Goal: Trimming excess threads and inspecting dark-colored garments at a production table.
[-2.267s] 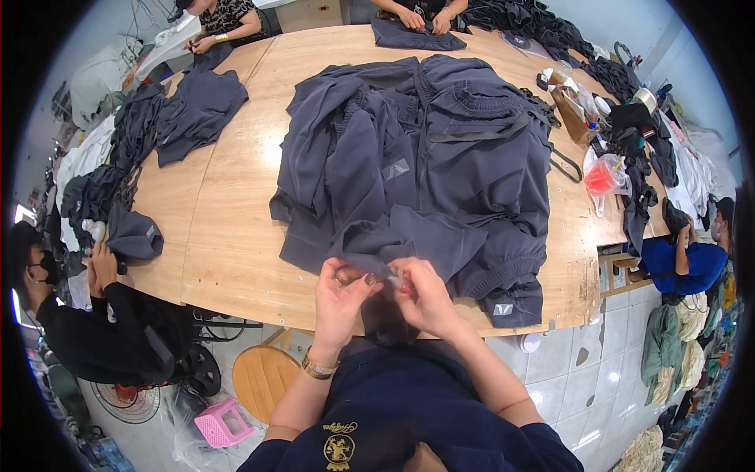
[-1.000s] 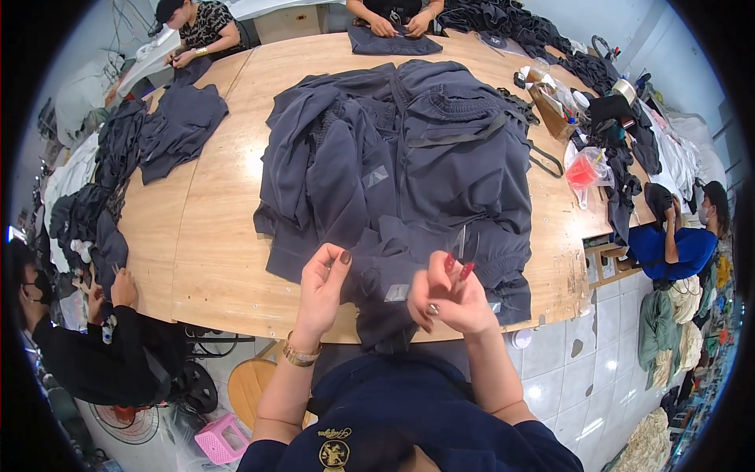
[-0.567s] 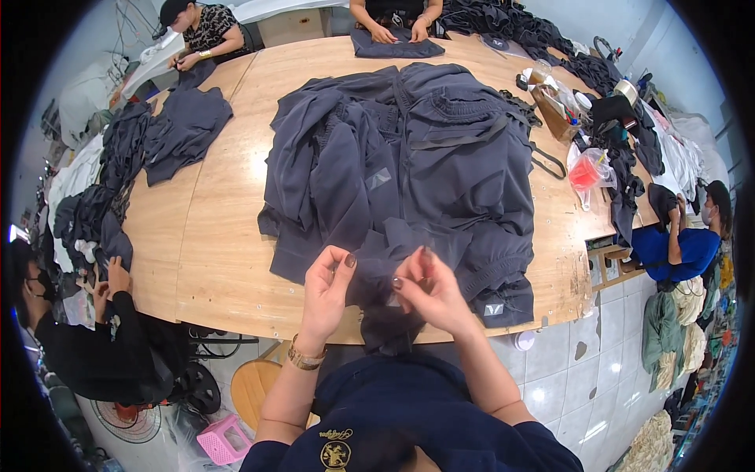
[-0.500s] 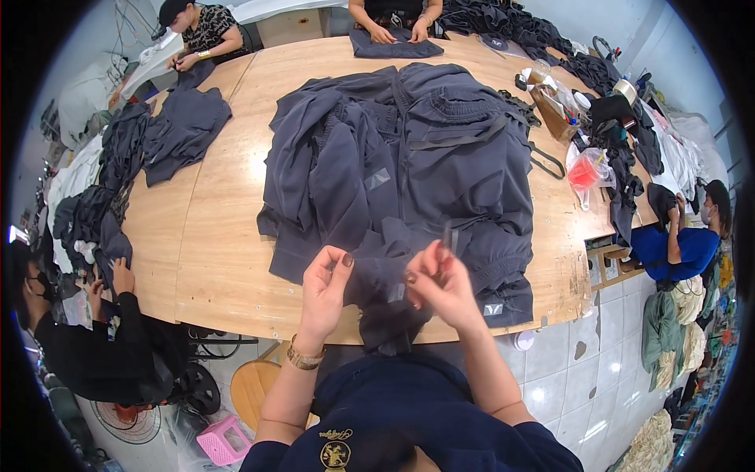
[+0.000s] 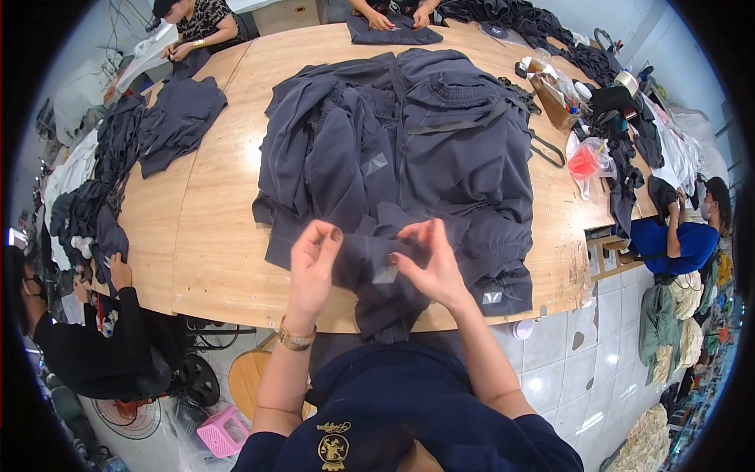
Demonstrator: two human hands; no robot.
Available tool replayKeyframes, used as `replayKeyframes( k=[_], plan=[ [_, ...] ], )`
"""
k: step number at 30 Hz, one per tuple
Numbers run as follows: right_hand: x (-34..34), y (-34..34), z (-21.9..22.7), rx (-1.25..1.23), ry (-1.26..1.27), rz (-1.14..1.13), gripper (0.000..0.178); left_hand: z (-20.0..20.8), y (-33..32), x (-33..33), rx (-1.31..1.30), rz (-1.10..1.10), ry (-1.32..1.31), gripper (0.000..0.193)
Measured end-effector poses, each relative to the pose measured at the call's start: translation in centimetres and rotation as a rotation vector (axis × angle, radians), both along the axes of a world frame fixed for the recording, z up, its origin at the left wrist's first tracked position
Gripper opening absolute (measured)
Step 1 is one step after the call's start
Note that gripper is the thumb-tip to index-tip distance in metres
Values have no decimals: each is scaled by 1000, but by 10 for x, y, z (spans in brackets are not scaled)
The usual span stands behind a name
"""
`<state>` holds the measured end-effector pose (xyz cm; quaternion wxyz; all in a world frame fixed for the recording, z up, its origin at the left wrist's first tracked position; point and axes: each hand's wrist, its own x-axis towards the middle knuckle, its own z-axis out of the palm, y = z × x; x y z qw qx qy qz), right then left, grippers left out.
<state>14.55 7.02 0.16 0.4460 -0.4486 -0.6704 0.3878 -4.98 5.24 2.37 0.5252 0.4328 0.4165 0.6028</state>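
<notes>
A dark grey garment with a light patch lies at the front of the heap, and part of it hangs over the table's near edge. My left hand pinches its upper edge between thumb and fingers. On the other side of the patch is my right hand, slightly blurred, with thumb and fingers spread apart over the cloth. Nothing shows between them; its palm is partly hidden. Behind both hands spreads a large pile of dark grey garments with elastic waistbands and drawstrings.
The wooden table curves around me. More dark clothes lie at the left. A cardboard box and a red drink cup stand at the right. Co-workers handle cloth at the far side, left and right. A stool is below.
My right hand has opened its fingers and turned over the cloth; the small dark blurred thing at its fingertips no longer shows. My left hand keeps its pinch. The view has shifted slightly.
</notes>
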Motion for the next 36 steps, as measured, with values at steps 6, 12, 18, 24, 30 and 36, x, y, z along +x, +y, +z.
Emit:
replayKeyframes(
  k=[6, 12, 18, 24, 30, 36],
  plan=[
    [6, 16, -9, 5, 94, -32, 30, 18, 19, -42, 88, 293, 29, 9],
    [23, 18, -27, 96, 112, -267, 25, -15, 21, -82, 176, 680, 610, 8],
    [32, -13, -53, -112, -17, -379, 33, -37, -41, -25, -46, 250, 857, 35],
    [24, -27, -62, -59, -288, -224, 49, -77, -73, 27, 149, 78, 1169, 51],
    [35, -13, -77, -9, -253, -87, 28, -79, -67, 12, -112, -35, 1098, 42],
    [17, 20, -21, -17, 328, -98, 27, -58, -56, -8, -297, -124, 661, 31]
  ],
)
